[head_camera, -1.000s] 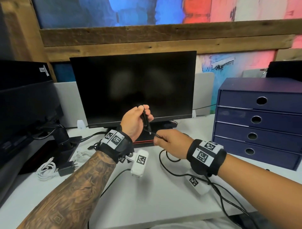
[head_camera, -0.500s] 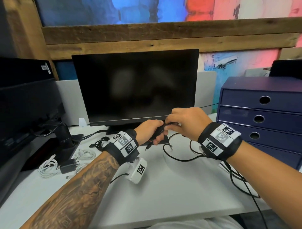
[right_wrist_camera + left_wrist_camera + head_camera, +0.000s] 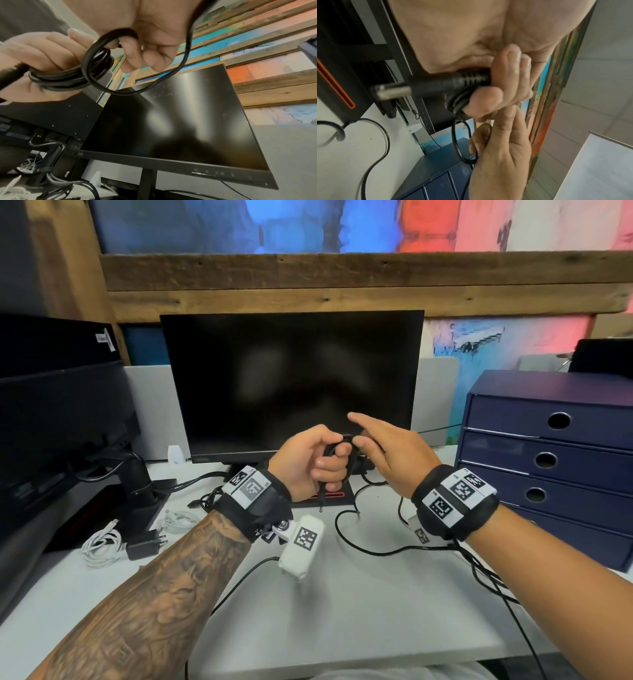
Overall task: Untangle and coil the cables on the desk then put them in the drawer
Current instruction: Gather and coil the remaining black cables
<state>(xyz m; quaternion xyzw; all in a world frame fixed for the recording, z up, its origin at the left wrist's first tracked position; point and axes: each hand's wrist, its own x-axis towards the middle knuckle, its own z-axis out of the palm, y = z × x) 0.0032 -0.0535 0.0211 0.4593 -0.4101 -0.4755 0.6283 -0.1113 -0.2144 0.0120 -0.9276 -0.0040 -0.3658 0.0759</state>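
Above the white desk (image 3: 342,621), in front of the dark monitor (image 3: 291,381), the left hand (image 3: 308,463) holds a black cable (image 3: 68,78) wound in several turns around its fingers (image 3: 488,100), which are curled tight on the coil. The cable's barrel plug (image 3: 426,86) sticks out below the fist, pointing down toward the desk. Just to the right, the right hand (image 3: 387,453) touches the same cable: its thumb and curled lower fingers (image 3: 150,59) pinch a loop of it next to the coil, while its forefinger is stretched out straight toward the monitor. From that loop the cable's loose length drops to the desk and trails in curves toward the near right edge. At the far right stands a dark blue drawer unit (image 3: 555,460) with all its drawers closed. Near the left edge lie a bundled white cable (image 3: 101,546) and a black plug adapter (image 3: 144,546), beside a second monitor's stand (image 3: 137,487).
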